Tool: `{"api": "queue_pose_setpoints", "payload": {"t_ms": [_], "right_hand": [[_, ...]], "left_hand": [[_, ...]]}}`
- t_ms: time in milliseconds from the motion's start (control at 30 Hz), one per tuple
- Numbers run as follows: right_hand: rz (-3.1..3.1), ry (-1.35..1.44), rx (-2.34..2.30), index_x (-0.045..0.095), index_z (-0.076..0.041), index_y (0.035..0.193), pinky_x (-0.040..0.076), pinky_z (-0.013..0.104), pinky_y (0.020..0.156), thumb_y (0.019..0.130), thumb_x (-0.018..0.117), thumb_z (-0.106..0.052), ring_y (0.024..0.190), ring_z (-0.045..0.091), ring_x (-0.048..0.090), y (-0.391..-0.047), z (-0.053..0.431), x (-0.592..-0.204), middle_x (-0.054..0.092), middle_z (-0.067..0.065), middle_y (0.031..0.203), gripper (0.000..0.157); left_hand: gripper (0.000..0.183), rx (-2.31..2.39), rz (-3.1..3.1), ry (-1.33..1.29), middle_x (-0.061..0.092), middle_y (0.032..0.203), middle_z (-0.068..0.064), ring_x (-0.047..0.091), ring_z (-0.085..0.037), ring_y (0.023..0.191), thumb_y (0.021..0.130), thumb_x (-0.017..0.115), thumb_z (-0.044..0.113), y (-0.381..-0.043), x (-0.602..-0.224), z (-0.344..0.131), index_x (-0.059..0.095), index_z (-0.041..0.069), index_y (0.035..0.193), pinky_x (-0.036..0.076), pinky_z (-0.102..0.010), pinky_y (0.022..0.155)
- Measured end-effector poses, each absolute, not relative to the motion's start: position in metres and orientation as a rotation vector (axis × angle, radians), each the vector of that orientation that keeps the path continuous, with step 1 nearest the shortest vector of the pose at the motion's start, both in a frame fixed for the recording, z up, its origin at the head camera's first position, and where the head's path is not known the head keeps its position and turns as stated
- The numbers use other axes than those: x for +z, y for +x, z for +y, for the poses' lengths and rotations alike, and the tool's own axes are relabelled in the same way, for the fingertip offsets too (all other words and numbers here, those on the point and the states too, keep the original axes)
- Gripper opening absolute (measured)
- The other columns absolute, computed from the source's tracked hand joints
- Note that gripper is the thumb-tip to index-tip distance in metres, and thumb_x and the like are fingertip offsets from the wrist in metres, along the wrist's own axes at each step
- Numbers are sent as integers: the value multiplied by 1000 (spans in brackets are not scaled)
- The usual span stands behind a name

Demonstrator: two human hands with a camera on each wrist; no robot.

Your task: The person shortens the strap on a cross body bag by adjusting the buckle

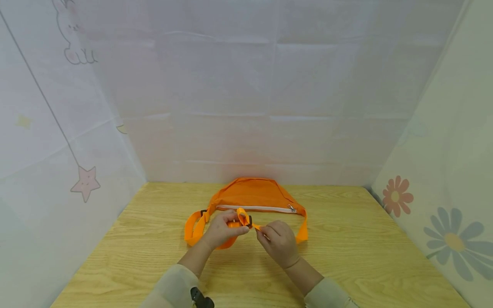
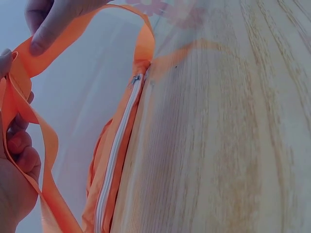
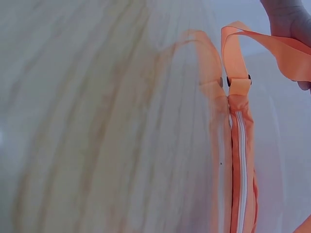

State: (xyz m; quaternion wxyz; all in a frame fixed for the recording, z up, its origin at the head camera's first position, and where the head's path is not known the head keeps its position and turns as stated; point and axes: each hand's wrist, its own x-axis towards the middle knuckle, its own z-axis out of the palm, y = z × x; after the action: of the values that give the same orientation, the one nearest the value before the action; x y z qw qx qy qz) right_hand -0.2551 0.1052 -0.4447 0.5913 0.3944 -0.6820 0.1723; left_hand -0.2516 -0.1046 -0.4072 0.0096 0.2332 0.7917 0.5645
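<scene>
An orange waist bag [image 1: 252, 193] lies on the table with its white zip [image 1: 254, 208] toward me. My left hand [image 1: 221, 231] grips a folded part of its orange strap [image 1: 242, 215] near a black buckle [image 1: 249, 221], in front of the bag. Just to the right, my right hand [image 1: 281, 244] pinches the strap beyond that buckle between thumb and fingers. In the left wrist view, the strap [image 2: 48, 150] loops past the left fingers [image 2: 22, 145]. A black slider [image 1: 203, 212] sits on the strap at the bag's left end.
The wood-grain table [image 1: 366, 256] spreads around the bag. A pale cloth wall [image 1: 262, 94] rises behind it, with printed side walls at left and right. A strap loop [image 1: 191, 231] rests left of the hands. A dark object [image 1: 201, 298] is at the left sleeve.
</scene>
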Motion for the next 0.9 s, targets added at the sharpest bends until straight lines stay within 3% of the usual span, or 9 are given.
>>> {"api": "queue_pose_setpoints", "payload": {"t_ms": [333, 733, 900], "right_hand": [[-1586, 932, 371, 68, -6, 71, 47, 25, 56, 98, 56, -22, 57, 13, 52, -256, 105, -443, 59, 1, 64, 34], [-1629, 921, 371, 68, -6, 73, 47, 25, 56, 99, 55, -23, 57, 13, 53, -254, 105, -444, 59, 1, 65, 35], [-1649, 879, 354, 72, -4, 79, 50, 26, 58, 100, 55, -27, 59, 14, 55, -253, 105, -444, 61, 2, 67, 35]], "left_hand": [[24, 1752, 2464, 697, 63, 102, -7, 52, -15, 93, 84, 78, 21, -259, -420, -105, 75, 6, 103, 50, -20, 75], [24, 1753, 2464, 683, 61, 100, -7, 53, -13, 87, 84, 78, 18, -259, -419, -104, 74, 5, 104, 50, -17, 71], [25, 1772, 2448, 701, 62, 102, -8, 54, -19, 92, 84, 77, 14, -258, -419, -104, 73, 2, 106, 49, -15, 73]]}}
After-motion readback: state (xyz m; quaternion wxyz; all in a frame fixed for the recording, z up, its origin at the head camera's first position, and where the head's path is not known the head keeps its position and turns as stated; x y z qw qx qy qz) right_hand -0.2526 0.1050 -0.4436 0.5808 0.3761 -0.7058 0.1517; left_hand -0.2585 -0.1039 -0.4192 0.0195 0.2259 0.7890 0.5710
